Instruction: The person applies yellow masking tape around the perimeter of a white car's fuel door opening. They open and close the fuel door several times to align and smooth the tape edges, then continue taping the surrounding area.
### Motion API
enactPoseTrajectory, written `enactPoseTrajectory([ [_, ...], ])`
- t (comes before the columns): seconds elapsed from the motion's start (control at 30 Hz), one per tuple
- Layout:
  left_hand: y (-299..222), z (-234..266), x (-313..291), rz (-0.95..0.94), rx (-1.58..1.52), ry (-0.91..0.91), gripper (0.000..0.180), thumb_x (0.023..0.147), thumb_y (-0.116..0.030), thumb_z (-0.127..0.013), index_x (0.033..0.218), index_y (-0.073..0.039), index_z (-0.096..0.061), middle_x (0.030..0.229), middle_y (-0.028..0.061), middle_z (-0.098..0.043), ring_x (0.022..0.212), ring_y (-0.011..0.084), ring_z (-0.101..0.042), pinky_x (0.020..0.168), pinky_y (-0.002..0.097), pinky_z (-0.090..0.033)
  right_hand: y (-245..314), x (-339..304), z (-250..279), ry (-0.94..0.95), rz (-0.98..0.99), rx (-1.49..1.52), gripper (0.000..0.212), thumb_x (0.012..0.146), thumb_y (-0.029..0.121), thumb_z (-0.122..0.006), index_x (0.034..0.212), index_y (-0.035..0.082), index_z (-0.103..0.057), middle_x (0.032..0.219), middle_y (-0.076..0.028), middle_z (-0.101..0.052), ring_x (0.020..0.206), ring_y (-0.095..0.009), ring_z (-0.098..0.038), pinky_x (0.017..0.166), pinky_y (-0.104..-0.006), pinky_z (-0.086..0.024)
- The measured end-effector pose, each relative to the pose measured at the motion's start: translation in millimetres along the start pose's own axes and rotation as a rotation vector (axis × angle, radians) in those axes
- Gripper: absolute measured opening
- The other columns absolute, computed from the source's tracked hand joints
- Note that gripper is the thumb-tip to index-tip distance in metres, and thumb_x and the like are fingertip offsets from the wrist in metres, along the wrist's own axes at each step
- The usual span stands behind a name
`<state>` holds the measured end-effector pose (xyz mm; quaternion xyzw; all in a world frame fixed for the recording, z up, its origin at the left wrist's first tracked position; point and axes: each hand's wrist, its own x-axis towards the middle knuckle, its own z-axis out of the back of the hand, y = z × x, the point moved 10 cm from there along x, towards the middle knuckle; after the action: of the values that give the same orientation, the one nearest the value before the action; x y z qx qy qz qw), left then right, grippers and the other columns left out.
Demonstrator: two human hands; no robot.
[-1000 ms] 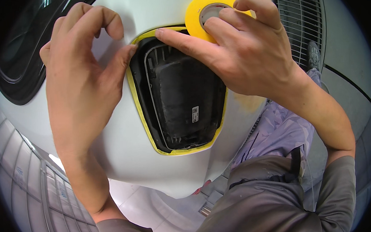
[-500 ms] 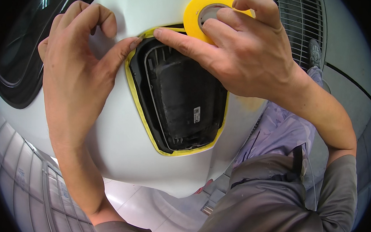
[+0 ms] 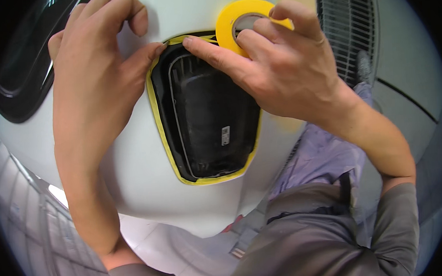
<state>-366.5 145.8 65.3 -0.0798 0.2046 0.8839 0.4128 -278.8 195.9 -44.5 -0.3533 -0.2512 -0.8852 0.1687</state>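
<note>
A yellow roll of masking tape (image 3: 226,22) hangs on the curled fingers of my right hand (image 3: 287,59). Its stretched index finger presses the strip of yellow tape (image 3: 157,119) at the upper edge of a black recessed housing (image 3: 206,104). That strip borders the housing along its left side, bottom and lower right. A short length runs from the roll to the pressed spot. My left hand (image 3: 95,69) touches the tape's upper left corner with the thumb tip; its other fingers are bent and apart from the thumb, holding nothing.
The housing sits in a white car body panel (image 3: 138,177). Dark glossy glass (image 3: 25,83) lies at the left. On the right are a floor grate (image 3: 345,21), my trouser leg (image 3: 314,153) and a shoe (image 3: 363,65). A pale tiled floor (image 3: 161,246) shows below.
The view has shifted slightly, so the housing sits a little further left. Both hands keep nearly the same place on the tape, and the right still holds the roll.
</note>
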Motion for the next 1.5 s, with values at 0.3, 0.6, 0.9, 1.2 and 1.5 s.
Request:
enactPoseTrajectory([
  [0.3, -34.4, 33.1, -133.1, 0.428, -0.356, -0.296, 0.033, 0.077, -0.008, -0.085, 0.098, -0.012, -0.061, 0.097, 0.0044, -0.058, 0.096, 0.0288, -0.058, 0.084, 0.0433, -0.038, 29.2, 15.9, 1.2, 0.268, 0.103, 0.241, 0.022, 0.098, 0.025, -0.071, 0.117, 0.015, -0.066, 0.08, -0.001, -0.065, 0.079, -0.019, -0.071, 0.106, -0.042, -0.045],
  [0.6, -186.7, -131.7, -275.9, 1.066, -1.15, -0.721, 0.024, 0.084, -0.003, -0.08, 0.101, -0.005, -0.064, 0.094, 0.0104, -0.064, 0.086, 0.0334, -0.067, 0.074, 0.0438, -0.053, 77.4, 39.5, 39.2, 0.658, 0.583, 0.458, 0.013, 0.093, 0.006, -0.075, 0.106, 0.007, -0.076, 0.073, -0.003, -0.066, 0.071, -0.023, -0.068, 0.096, -0.0436, -0.051],
  [0.9, -259.4, -155.7, -157.8, 1.703, -0.975, -1.061, 0.035, 0.09, -0.003, -0.079, 0.122, -0.004, -0.065, 0.119, 0.0181, -0.064, 0.106, 0.0382, -0.065, 0.091, 0.0448, -0.054, 114.4, 102.9, 23.8, 0.54, 1.678, 0.313, 0.037, 0.087, 0.01, -0.066, 0.121, 0.014, -0.081, 0.136, -0.002, -0.065, 0.126, -0.024, -0.059, 0.109, -0.0462, -0.045],
  [1.2, -231.8, -144.1, -160.1, 2.024, -0.618, -1.421, 0.051, 0.09, -0.008, -0.081, 0.135, -0.001, -0.057, 0.131, 0.0219, -0.06, 0.118, 0.0423, -0.061, 0.102, 0.0484, -0.051, 180.1, 62.9, 15.7, 0.409, 2.432, 0.018, 0.049, 0.092, 0.014, -0.062, 0.139, 0.015, -0.075, 0.15, 0.009, -0.062, 0.147, -0.015, -0.049, 0.13, -0.045, -0.032],
  [1.5, -200.3, -183.8, -123.6, 2.241, -0.634, -1.846, 0.044, 0.096, -0.01, -0.08, 0.133, 0.0, -0.059, 0.117, 0.0147, -0.064, 0.102, 0.0261, -0.068, 0.091, 0.0383, -0.056, 191.1, 45.9, 5.3, 0.28, 2.81, 0.028, 0.043, 0.081, 0.018, -0.076, 0.123, 0.019, -0.084, 0.133, 0.009, -0.072, 0.139, -0.015, -0.055, 0.131, -0.047, -0.034],
])
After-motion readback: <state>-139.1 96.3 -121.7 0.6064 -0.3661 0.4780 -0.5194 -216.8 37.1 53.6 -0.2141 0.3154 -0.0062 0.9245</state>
